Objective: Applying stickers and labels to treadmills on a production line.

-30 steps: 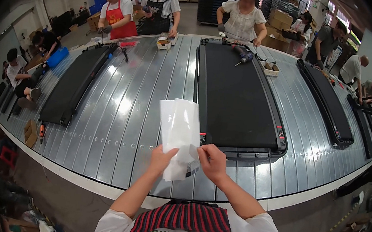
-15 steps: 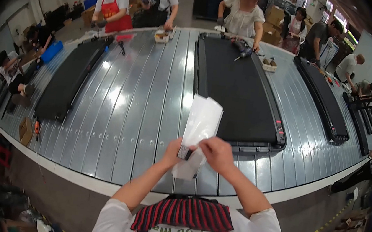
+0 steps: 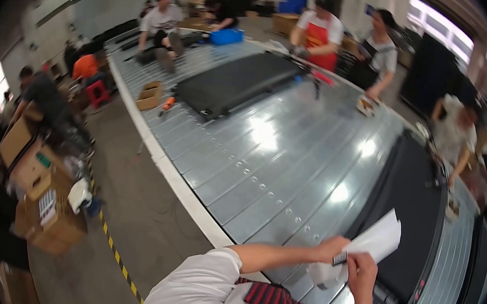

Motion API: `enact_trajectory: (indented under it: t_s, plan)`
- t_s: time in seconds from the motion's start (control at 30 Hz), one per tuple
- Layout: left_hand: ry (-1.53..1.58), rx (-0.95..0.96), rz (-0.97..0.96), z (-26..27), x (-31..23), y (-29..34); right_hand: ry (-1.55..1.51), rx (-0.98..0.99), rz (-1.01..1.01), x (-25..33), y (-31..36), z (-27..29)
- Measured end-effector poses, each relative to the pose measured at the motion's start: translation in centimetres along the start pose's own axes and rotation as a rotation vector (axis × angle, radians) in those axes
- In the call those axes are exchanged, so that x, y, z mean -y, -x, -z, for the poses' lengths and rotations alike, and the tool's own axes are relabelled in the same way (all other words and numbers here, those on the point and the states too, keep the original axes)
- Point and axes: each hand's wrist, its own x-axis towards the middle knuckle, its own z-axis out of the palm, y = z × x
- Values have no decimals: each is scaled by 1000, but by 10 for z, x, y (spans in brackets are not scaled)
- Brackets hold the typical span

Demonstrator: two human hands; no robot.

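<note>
A bundle of thin white sheets [image 3: 381, 237], perhaps paper or plastic, is folded between my hands above the metal-topped table [image 3: 231, 210]. My left hand [image 3: 331, 250] is closed round its left side, beside a small dark label [image 3: 339, 258] with white marks. The fingers of my right hand [image 3: 361, 270] are closed at the bundle's near edge, close to the label. A paler, crumpled part hangs below my left hand. Beyond the sheets, a long black panel [image 3: 408, 207] with a raised frame lies on the table, partly covered by them.
Another black panel [image 3: 236, 85] lies farther left, near an orange-handled tool [image 3: 168, 104] and a cardboard tray [image 3: 149, 95]. A blue bin [image 3: 226, 36] stands at the far edge. Several people work around the table. Cardboard boxes [image 3: 55, 220] stand on the floor at left.
The view has swung to the left, bringing the floor and boxes into sight. Both hands still hold the white sheets, and my right hand now sits nearer the label.
</note>
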Motion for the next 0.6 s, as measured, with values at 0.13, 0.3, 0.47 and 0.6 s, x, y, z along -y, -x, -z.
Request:
enact_trajectory:
  t_s: [0.13,0.3,0.47,0.6]
  plan:
    - [-25,-10,139,29,-29,17,-146,33,-11,16,-4,-9]
    - [-13,-40,123,35,-30,16,-150,47,38,17,-11,-10]
    - [-152,-81,166,31,-7,11,-181,48,77,16,-16,-16]
    - [-49,-69,154,36,-11,16,-184,17,73,19,-11,-20]
